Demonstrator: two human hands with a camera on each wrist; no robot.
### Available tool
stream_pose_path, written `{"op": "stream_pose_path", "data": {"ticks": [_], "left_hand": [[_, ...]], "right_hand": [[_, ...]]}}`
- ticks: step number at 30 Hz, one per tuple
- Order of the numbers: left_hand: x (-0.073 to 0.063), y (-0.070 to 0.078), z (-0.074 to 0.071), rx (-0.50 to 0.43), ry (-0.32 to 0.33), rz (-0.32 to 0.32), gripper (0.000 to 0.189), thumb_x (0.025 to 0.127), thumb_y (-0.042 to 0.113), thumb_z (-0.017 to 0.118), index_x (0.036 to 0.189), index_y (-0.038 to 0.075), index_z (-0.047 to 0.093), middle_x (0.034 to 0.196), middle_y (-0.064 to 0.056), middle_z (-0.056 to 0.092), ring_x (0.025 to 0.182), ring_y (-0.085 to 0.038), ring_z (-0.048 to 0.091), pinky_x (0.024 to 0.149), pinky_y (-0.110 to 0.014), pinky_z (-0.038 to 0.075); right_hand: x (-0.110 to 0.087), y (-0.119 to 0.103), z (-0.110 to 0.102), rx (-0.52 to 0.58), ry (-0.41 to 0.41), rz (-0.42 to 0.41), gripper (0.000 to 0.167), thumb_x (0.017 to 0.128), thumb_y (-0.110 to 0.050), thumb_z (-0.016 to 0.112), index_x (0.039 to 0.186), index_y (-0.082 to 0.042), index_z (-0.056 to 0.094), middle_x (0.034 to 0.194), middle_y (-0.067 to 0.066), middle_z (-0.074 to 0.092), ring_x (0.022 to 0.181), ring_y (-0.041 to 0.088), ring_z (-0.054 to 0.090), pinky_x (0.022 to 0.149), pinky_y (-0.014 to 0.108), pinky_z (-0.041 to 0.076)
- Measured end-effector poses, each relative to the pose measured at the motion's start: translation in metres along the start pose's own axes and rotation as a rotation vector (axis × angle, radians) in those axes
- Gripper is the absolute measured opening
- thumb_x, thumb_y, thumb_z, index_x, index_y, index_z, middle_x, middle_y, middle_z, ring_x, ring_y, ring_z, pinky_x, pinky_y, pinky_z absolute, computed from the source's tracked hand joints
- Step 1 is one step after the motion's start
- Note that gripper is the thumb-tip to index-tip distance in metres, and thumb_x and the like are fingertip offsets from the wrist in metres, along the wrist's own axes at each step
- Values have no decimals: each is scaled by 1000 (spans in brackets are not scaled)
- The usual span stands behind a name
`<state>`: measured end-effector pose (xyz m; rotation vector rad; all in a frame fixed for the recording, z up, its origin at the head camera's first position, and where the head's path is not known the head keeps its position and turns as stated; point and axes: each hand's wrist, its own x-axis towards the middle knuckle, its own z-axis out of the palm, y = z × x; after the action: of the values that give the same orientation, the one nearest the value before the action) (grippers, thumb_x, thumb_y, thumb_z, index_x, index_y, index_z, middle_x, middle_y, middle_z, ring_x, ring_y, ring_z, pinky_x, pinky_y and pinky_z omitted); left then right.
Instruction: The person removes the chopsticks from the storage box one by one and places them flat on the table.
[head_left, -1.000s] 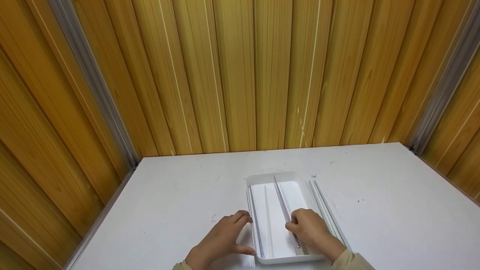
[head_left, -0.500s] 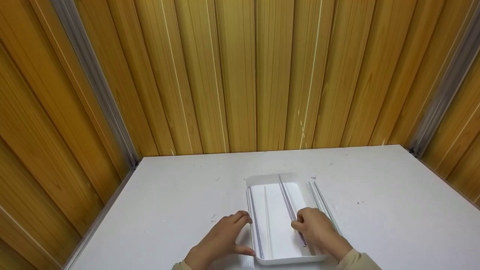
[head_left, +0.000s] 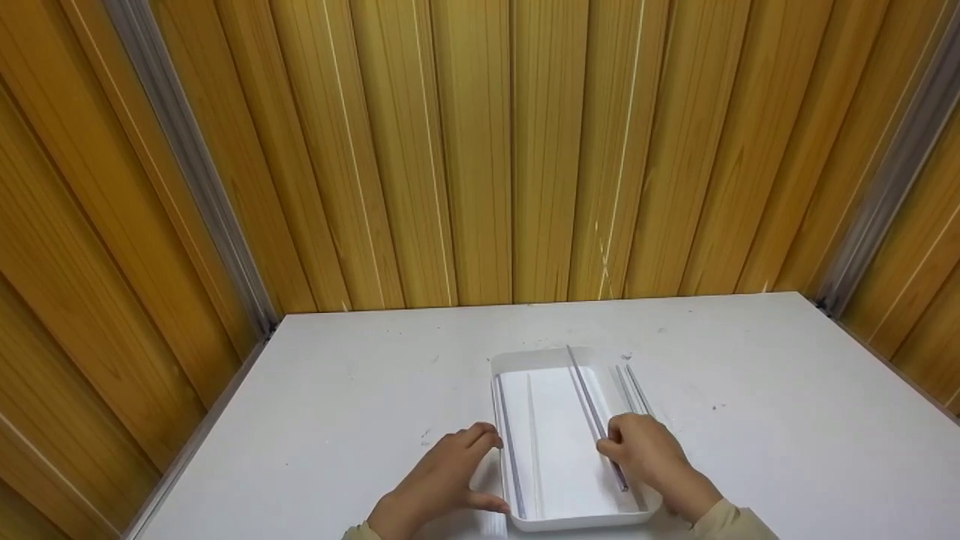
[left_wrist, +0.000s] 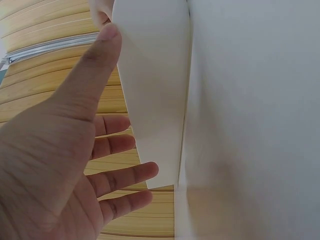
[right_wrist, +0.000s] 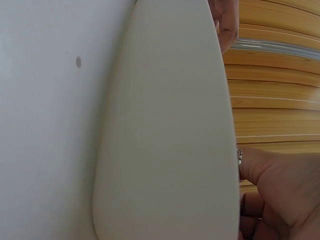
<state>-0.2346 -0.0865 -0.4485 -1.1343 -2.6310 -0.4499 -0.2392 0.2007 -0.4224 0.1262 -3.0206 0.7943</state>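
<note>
Grey stick (head_left: 588,397) pinched by right hand (head_left: 645,452) over white tray (head_left: 559,450).

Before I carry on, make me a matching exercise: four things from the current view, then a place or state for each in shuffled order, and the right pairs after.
Things:
1. left hand
2. right hand
3. white tray
4. back wall

Places and states:
A. grips a slim purplish rod
B. beyond the table, yellow-brown with wood grain
C. fingers spread, at the white tray's left side
D. stands on the table top

Right pairs: 1-C, 2-A, 3-D, 4-B
</note>
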Motion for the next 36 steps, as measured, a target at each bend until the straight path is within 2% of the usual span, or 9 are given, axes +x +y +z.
{"op": "stream_pose_path", "data": {"ticks": [8,13,23,31,36], "left_hand": [[0,-1,1,-10,-31,-12,73,70,62,69,120,11,53,129,-5,56,106,-18,61,92,-30,54],[1,-1,0,-14,-37,-14,73,71,62,68,120,11,53,129,-5,56,107,-18,61,93,-30,53],[1,-1,-1,-19,-57,-30,75,71,64,67,122,11,53,131,-5,55,110,-20,60,94,-31,53],[2,-1,-1,-22,-53,-32,74,71,63,68,122,11,54,131,-5,54,106,-19,61,93,-29,53],[2,0,-2,-21,-66,-53,74,71,64,67,122,11,54,132,-4,54,110,-19,60,94,-31,53]], "right_hand": [[-2,9,-7,-8,6,-15,28,82,-14,62,59,-13,47,54,-4,44,50,9,40,44,15,27],[-3,15,-12,-10,14,-21,27,82,-15,61,60,-13,47,55,-3,44,51,10,41,45,16,28],[-3,28,-18,-26,23,23,25,82,-16,61,61,-12,47,57,-2,43,52,11,41,46,18,28],[-5,37,-23,-15,36,8,23,84,-15,60,63,-12,49,57,-2,45,51,10,42,44,16,28],[-7,42,-25,-3,48,-4,24,82,-15,59,62,-13,47,56,-4,43,51,10,40,45,16,26]]}}
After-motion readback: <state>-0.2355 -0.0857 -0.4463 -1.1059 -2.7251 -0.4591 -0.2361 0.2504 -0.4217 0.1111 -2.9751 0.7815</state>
